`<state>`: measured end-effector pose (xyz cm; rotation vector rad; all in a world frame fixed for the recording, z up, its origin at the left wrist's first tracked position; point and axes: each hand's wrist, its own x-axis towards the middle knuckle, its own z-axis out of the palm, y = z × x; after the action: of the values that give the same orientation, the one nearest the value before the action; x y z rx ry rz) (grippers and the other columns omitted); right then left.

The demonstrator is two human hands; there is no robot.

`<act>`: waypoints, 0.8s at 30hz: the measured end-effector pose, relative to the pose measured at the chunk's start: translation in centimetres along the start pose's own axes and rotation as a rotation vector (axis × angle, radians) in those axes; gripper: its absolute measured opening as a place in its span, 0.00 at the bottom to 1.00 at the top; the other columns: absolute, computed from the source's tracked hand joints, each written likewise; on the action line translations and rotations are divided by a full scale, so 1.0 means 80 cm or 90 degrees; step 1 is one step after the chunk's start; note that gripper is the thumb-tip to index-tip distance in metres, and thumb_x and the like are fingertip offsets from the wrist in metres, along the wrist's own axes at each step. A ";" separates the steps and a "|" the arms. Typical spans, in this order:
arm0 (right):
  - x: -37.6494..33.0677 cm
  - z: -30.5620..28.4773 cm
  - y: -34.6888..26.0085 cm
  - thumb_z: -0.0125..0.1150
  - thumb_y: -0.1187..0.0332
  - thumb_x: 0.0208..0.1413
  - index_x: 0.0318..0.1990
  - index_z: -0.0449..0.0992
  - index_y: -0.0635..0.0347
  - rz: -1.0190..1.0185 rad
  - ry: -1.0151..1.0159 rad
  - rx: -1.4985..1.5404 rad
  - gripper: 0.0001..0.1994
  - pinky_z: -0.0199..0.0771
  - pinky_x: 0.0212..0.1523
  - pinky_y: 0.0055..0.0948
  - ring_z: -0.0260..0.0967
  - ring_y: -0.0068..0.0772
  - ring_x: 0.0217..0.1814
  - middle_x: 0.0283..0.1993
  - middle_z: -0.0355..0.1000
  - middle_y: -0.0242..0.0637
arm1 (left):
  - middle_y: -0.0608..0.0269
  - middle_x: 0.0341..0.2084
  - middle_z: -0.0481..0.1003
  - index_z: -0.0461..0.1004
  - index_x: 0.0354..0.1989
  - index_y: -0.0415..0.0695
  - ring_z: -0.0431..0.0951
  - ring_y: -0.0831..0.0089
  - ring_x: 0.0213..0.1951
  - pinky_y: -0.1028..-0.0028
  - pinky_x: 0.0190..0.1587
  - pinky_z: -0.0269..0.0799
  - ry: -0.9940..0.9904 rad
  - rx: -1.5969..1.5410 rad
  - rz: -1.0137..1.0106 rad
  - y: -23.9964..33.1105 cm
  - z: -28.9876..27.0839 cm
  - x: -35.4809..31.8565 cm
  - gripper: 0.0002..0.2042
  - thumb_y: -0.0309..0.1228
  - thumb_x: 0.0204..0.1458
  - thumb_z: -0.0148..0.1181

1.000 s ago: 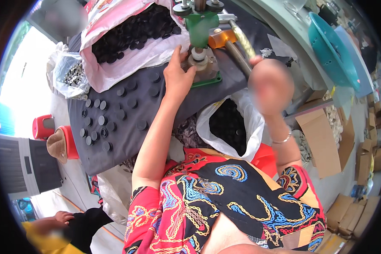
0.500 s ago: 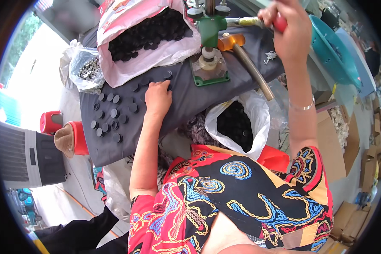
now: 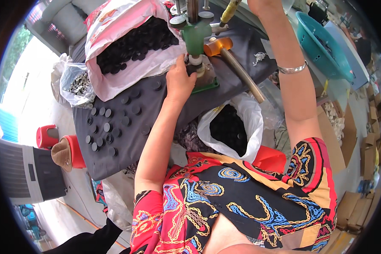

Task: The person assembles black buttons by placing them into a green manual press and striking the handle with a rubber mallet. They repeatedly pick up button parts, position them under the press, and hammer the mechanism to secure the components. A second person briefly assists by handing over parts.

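At the base of the green hand press (image 3: 194,42) is my left hand (image 3: 180,82), its fingers curled beside the ram. Whatever they hold, if anything, is hidden. My right hand (image 3: 262,5) is raised at the top edge, its fingers out of view. Near it is the press lever (image 3: 230,12) with a yellow-wrapped handle. Several black round caps (image 3: 109,113) lie scattered on the dark cloth (image 3: 127,158) left of my left hand. A pink-white sack (image 3: 146,67) full of black caps lies open behind them.
A mallet (image 3: 219,46) with an amber head lies right of the press. A clear bag of small metal parts (image 3: 78,86) sits far left. Near me, a white bag (image 3: 256,127) holds dark pieces. A teal basin (image 3: 321,51) and a cardboard box (image 3: 332,131) stand right.
My left hand has moved from the loose caps up and right to the press base. My right hand has risen to the top edge, and the lever has swung upward.
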<state>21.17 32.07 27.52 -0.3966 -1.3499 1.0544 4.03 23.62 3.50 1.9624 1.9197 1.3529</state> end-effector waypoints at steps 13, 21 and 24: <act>-0.083 -0.008 -0.005 0.42 0.71 0.52 0.33 0.72 0.69 -0.089 -0.014 -0.001 0.12 0.67 0.20 0.26 0.59 0.25 0.15 0.16 0.62 0.34 | 0.47 0.42 0.77 0.58 0.60 0.34 0.79 0.58 0.42 0.68 0.46 0.71 0.047 -0.161 -0.068 -0.009 0.038 0.014 0.40 0.27 0.35 0.70; -0.231 -0.075 0.097 0.41 0.81 0.47 0.32 0.70 0.70 -0.410 -0.158 -0.132 0.09 0.72 0.44 0.42 0.64 0.30 0.24 0.20 0.65 0.38 | 0.50 0.43 0.76 0.67 0.53 0.36 0.76 0.54 0.44 0.64 0.49 0.70 0.119 -0.117 -0.048 -0.007 -0.001 -0.024 0.28 0.22 0.38 0.63; -0.239 -0.073 0.100 0.42 0.82 0.46 0.31 0.70 0.69 -0.416 -0.101 -0.138 0.08 0.70 0.45 0.48 0.64 0.31 0.24 0.21 0.66 0.38 | 0.53 0.43 0.76 0.74 0.47 0.40 0.75 0.55 0.44 0.64 0.48 0.70 0.097 0.036 -0.026 -0.040 -0.030 -0.045 0.20 0.23 0.41 0.61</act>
<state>25.85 22.89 8.61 -0.0129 -1.5908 0.4042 0.71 20.09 1.13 1.8834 2.0742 1.4923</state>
